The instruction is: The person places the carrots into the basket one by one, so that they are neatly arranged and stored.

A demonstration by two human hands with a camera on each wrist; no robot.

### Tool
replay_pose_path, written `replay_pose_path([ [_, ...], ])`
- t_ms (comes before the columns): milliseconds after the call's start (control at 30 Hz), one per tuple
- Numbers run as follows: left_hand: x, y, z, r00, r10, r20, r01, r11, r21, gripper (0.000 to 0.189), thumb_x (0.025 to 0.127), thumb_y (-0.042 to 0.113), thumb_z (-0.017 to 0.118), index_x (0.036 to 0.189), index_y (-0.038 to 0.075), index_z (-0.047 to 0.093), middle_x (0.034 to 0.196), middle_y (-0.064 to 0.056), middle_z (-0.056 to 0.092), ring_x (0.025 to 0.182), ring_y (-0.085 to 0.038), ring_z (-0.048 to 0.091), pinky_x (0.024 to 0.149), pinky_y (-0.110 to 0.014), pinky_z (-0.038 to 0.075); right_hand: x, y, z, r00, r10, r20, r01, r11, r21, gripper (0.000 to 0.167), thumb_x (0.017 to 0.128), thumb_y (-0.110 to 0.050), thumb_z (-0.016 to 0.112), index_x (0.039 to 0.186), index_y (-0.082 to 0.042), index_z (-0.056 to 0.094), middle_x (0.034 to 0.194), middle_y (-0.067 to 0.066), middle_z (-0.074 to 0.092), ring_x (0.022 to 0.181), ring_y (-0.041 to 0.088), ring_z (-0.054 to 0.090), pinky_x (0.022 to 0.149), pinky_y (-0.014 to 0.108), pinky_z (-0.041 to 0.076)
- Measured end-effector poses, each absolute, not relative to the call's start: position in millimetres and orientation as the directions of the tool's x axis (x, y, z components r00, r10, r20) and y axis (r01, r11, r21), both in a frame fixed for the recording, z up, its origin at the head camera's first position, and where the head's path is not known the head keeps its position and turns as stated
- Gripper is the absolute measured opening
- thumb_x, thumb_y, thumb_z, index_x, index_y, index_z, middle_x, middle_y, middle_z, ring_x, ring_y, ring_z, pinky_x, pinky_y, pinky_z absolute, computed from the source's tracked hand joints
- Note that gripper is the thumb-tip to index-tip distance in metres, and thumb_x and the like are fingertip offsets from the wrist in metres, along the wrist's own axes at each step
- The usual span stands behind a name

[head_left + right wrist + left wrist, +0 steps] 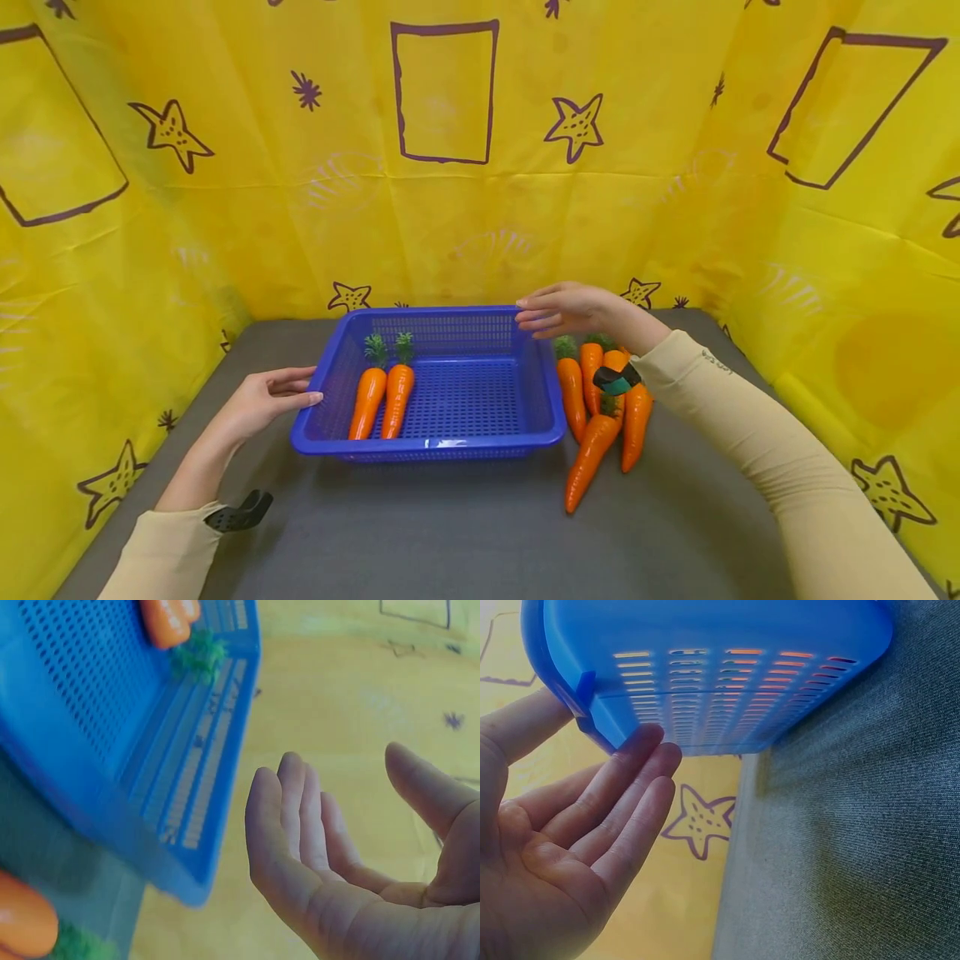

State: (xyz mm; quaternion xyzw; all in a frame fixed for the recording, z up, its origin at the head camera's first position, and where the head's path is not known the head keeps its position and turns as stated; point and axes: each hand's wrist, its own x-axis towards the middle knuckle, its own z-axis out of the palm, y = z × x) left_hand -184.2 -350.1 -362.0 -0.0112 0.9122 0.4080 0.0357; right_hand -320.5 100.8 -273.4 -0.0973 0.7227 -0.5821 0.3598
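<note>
A blue plastic basket (427, 448) with slotted walls stands on the dark table. Two orange carrots with green tops, one left carrot (367, 403) and one right carrot (398, 400), lie side by side in its left part. At the left rim, my left hand (262, 402) holds the basket, thumb over the edge and fingers against the outer wall; the left wrist view shows this hand (577, 832) close up. My right hand (570, 310) hovers by the back right corner, fingers spread and holding nothing. In the right wrist view that hand (337, 877) is apart from the basket.
Several more carrots (592, 454) lie in a loose pile right of the basket, partly hidden under my right wrist. A yellow cloth (450, 242) with drawn stars and frames walls the grey table (450, 533) at the back and both sides.
</note>
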Motion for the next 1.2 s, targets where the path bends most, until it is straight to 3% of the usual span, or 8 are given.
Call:
replay_pose_path([
  [600,-184.1,-352.0,-362.6,-0.997,0.014,-0.074,-0.046,0.66,0.75,0.073,0.084,0.046,0.067,0.138,0.001,0.046,0.122,-0.024,0.061,0.112,-0.038,0.059,0.093,-0.049,0.05,-339.3,194.7,-295.6,-0.784,-0.453,-0.425,0.285,0.346,-0.894,0.069,0.1,-0.028,0.049,0.15,0.003,0.013,0.151,0.025,0.027,0.135,0.031,0.039,0.112,0.044,0.033],
  [733,-184.6,-352.1,-363.4,-0.997,0.012,-0.071,-0.046,0.659,0.75,0.073,0.084,0.046,0.067,0.138,0.001,0.046,0.123,-0.024,0.061,0.112,-0.039,0.059,0.093,-0.049,0.05,-345.4,215.7,-306.7,-0.808,-0.408,-0.425,0.298,0.339,-0.892,0.07,0.099,-0.03,0.049,0.15,0.002,0.014,0.151,0.024,0.027,0.125,0.023,0.051,0.112,0.045,0.032],
  [800,-184.7,-352.4,-363.7,-0.997,0.012,-0.07,-0.045,0.657,0.752,0.073,0.084,0.046,0.067,0.138,0.002,0.046,0.123,-0.024,0.061,0.113,-0.039,0.059,0.093,-0.049,0.05,-348.2,226.1,-311.9,-0.822,-0.385,-0.419,0.294,0.343,-0.892,0.07,0.099,-0.03,0.05,0.15,0.002,0.015,0.144,0.02,0.041,0.116,0.016,0.056,0.112,0.046,0.033],
  [900,-184.6,-352.7,-364.2,-0.998,0.011,-0.069,-0.044,0.657,0.752,0.073,0.084,0.046,0.067,0.138,0.002,0.046,0.123,-0.024,0.06,0.113,-0.039,0.058,0.093,-0.049,0.05,-351.9,240.4,-319.6,-0.838,-0.355,-0.413,0.294,0.344,-0.892,0.069,0.099,-0.029,0.051,0.149,0.004,0.016,0.119,0.004,0.062,0.104,0.009,0.062,0.112,0.046,0.032],
  [1000,-184.4,-352.8,-364.4,-0.998,0.008,-0.069,-0.046,0.661,0.749,0.073,0.084,0.046,0.067,0.139,0.002,0.046,0.124,-0.024,0.06,0.114,-0.039,0.058,0.093,-0.049,0.05,-354.4,251.0,-326.2,-0.848,-0.33,-0.415,0.313,0.322,-0.894,0.069,0.098,-0.027,0.051,0.148,0.005,0.016,0.095,-0.01,0.066,0.093,0.004,0.065,0.112,0.044,0.032],
  [1100,-184.3,-352.6,-364.6,-0.998,0.005,-0.066,-0.046,0.661,0.749,0.073,0.084,0.046,0.067,0.138,0.002,0.046,0.123,-0.024,0.06,0.113,-0.039,0.058,0.093,-0.05,0.05,-356.7,260.5,-332.1,-0.851,-0.31,-0.423,0.346,0.274,-0.897,0.069,0.099,-0.024,0.051,0.148,0.006,0.013,0.088,-0.013,0.066,0.089,0.002,0.064,0.112,0.041,0.032],
  [1200,-183.5,-352.1,-364.7,-0.998,0.007,-0.061,-0.041,0.659,0.751,0.072,0.084,0.046,0.067,0.138,0.002,0.047,0.123,-0.024,0.061,0.113,-0.038,0.059,0.093,-0.05,0.05,-359.7,270.4,-339.2,-0.854,-0.293,-0.429,0.371,0.234,-0.899,0.069,0.099,-0.02,0.05,0.148,0.006,0.011,0.083,-0.015,0.065,0.086,0.0,0.064,0.106,0.033,0.042],
])
